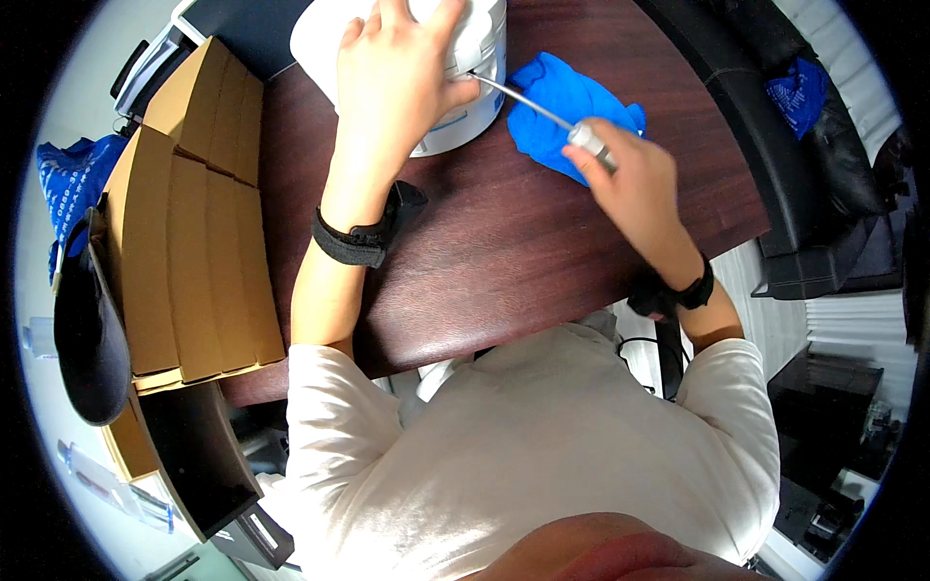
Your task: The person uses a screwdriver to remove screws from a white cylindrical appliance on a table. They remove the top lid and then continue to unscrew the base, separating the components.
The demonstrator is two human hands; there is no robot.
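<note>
A white round bucket (465, 136) with a white lid (318, 41) stands at the far side of the dark wooden table, cut off by the top edge of the view. My left hand (399, 60) lies on top of it with the fingers spread and the thumb at the rim. My right hand (635, 179) is closed around the pale handle of a screwdriver (528, 103). Its thin metal shaft points left, and the tip meets the bucket's rim just beside my left thumb. Beneath the screwdriver, right of the bucket, lies a crumpled blue cloth (562, 92).
Brown cardboard boxes (194, 261) line the table's left side, with a dark cap (92, 320) hanging beside them. A black leather sofa (775, 174) stands past the table's right edge, a blue bag (799, 97) on it. The wooden table (484, 252) ends close to my body.
</note>
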